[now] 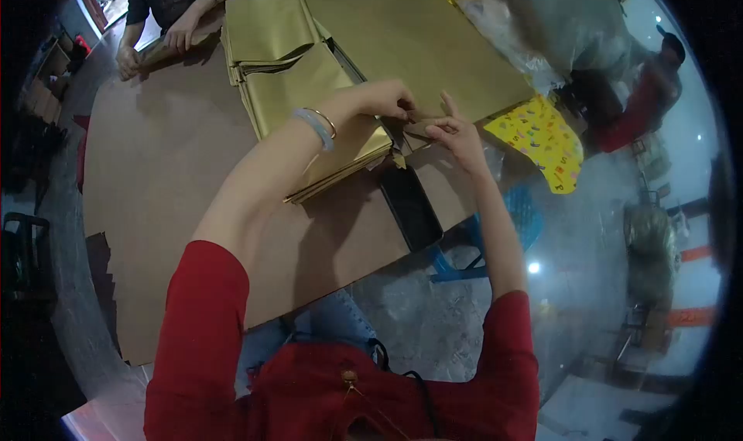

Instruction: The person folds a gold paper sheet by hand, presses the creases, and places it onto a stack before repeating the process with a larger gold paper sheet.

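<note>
My left hand (391, 100), with a bracelet and a bangle at the wrist, reaches over a stack of shiny gold sheets (294, 92). Its fingers are curled in a pinch; what lies in them is too small to make out. My right hand (463, 140) meets it from the right, thumb and forefinger closed on a small thin brown piece (418, 129), the other fingers raised. Just below both hands, a black flat case (410, 205), perhaps a phone, lies on the cardboard-covered table (170, 178). A small gold scrap (399, 161) sits at its upper end.
Across the table a co-worker's hands (182, 34) handle a brown piece. A large gold-brown sheet (441, 46) covers the far right, with yellow patterned wrapping (542, 139) and clear plastic (511, 30) beside it. Under the right edge stands a blue stool (522, 216). Another person (646, 92) is at right.
</note>
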Tool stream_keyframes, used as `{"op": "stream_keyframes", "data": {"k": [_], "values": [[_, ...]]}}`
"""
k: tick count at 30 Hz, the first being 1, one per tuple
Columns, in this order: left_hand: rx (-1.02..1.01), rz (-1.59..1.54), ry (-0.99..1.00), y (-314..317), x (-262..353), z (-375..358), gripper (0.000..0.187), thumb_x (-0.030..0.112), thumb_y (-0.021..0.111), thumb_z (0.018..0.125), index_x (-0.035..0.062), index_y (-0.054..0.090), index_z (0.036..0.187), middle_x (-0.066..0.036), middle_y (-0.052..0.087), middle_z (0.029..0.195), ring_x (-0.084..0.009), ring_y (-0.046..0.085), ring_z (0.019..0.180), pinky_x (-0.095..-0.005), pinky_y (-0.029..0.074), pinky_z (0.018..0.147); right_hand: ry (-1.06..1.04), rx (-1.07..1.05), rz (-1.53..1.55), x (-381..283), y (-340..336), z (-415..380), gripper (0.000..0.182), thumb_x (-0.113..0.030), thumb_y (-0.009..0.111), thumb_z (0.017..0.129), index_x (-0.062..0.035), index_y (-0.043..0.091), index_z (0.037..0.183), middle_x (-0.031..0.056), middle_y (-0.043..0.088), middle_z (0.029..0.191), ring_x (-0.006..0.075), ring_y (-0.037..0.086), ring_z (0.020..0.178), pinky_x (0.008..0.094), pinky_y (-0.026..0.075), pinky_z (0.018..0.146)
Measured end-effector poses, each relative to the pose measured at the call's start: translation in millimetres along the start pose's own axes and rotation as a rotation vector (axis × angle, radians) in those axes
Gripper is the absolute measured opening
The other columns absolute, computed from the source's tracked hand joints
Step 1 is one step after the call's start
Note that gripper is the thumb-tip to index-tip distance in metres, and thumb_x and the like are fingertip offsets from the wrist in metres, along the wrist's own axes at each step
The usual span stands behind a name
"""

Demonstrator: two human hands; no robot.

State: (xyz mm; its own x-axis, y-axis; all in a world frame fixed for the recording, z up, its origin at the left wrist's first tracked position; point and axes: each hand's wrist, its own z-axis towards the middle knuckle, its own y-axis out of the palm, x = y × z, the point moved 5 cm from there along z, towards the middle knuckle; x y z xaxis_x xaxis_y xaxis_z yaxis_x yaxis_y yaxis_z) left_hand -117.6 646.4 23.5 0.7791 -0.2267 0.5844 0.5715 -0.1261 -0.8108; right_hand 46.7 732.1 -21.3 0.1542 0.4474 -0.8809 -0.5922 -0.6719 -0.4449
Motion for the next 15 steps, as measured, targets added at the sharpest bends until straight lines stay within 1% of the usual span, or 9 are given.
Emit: {"op": "stream_keyframes", "data": {"k": [2,4,5,7,8,11,13,14,15], "values": [[0.045,0.04,0.003,3.5,-0.9,3.5,0.029,0.023,0.065,0.084,0.0029,0.066,0.104,-0.013,0.068,0.095,-0.0253,0.064,0.086,-0.0353,0.049,0.074,-0.005,0.0,-0.007,-0.5,2.6,-1.2,0.045,-0.017,0.076,0.078,-0.0039,0.061,0.119,0.0151,0.03,0.15,0.0242,0.047,0.125,0.035,0.048,0.088],[0.196,0.089,-0.086,2.6,-0.5,4.6,0.024,0.019,0.067,0.076,0.0089,0.07,0.097,-0.013,0.069,0.093,-0.0298,0.065,0.089,-0.0399,0.051,0.077,-0.167,0.246,-0.247,-29.0,2.3,-13.3,0.048,-0.02,0.078,0.075,-0.0073,0.061,0.119,0.0139,0.023,0.153,0.029,0.04,0.13,0.0419,0.047,0.091],[0.197,0.087,-0.086,4.1,-0.6,6.7,0.024,0.019,0.067,0.076,0.0089,0.07,0.097,-0.013,0.069,0.093,-0.0298,0.065,0.089,-0.0399,0.051,0.077,-0.167,0.245,-0.248,-35.4,5.5,-16.3,0.048,-0.02,0.078,0.075,-0.0073,0.061,0.119,0.0139,0.023,0.153,0.029,0.04,0.13,0.0419,0.047,0.091],[0.243,0.086,-0.149,4.1,-6.4,10.2,0.021,0.022,0.065,0.077,0.0105,0.071,0.093,-0.011,0.069,0.091,-0.0296,0.064,0.087,-0.0401,0.051,0.074,-0.312,0.419,-0.458,-50.6,4.0,-25.4,0.039,-0.022,0.079,0.074,-0.0091,0.066,0.109,0.0129,0.014,0.155,0.0334,0.033,0.135,0.0481,0.04,0.098],[0.242,0.085,-0.149,3.7,-9.1,11.5,0.021,0.022,0.065,0.077,0.0105,0.071,0.093,-0.011,0.069,0.091,-0.0296,0.064,0.087,-0.0401,0.051,0.074,-0.31,0.418,-0.459,-49.4,3.4,-26.5,0.039,-0.022,0.079,0.074,-0.0091,0.066,0.109,0.0129,0.014,0.155,0.0334,0.033,0.135,0.0481,0.04,0.098],[0.153,0.035,-0.166,2.6,-8.5,10.0,0.028,0.028,0.063,0.086,0.0049,0.067,0.1,-0.012,0.068,0.09,-0.0274,0.063,0.08,-0.0394,0.049,0.071,-0.405,0.322,-0.67,-41.4,6.3,-29.4,0.043,-0.022,0.077,0.075,-0.0143,0.065,0.115,0.0126,0.02,0.154,0.0349,0.033,0.134,0.0489,0.031,0.105],[0.154,0.057,-0.174,2.0,-7.2,8.1,0.029,0.03,0.064,0.086,0.0055,0.067,0.1,-0.012,0.068,0.09,-0.027,0.063,0.08,-0.0381,0.048,0.071,-0.459,0.237,-0.738,-35.8,11.0,-24.6,0.035,-0.022,0.076,0.076,-0.0151,0.069,0.11,0.0118,0.029,0.152,0.0357,0.035,0.133,0.0483,0.027,0.108],[0.156,0.057,-0.174,1.6,-6.1,7.4,0.029,0.03,0.064,0.086,0.0055,0.067,0.1,-0.012,0.068,0.09,-0.027,0.063,0.08,-0.0381,0.048,0.071,-0.459,0.213,-0.612,-33.0,8.4,-22.4,0.027,-0.022,0.074,0.077,-0.0126,0.073,0.103,0.0121,0.037,0.148,0.0356,0.034,0.133,0.0474,0.027,0.108],[0.158,0.053,-0.174,1.8,-6.3,7.1,0.029,0.031,0.064,0.085,0.0056,0.067,0.1,-0.012,0.068,0.089,-0.0269,0.063,0.08,-0.0379,0.048,0.07,-0.462,0.212,-0.612,-36.2,7.7,-20.9,0.027,-0.022,0.074,0.077,-0.0126,0.073,0.103,0.0121,0.037,0.148,0.0356,0.034,0.133,0.0474,0.027,0.108]]}}
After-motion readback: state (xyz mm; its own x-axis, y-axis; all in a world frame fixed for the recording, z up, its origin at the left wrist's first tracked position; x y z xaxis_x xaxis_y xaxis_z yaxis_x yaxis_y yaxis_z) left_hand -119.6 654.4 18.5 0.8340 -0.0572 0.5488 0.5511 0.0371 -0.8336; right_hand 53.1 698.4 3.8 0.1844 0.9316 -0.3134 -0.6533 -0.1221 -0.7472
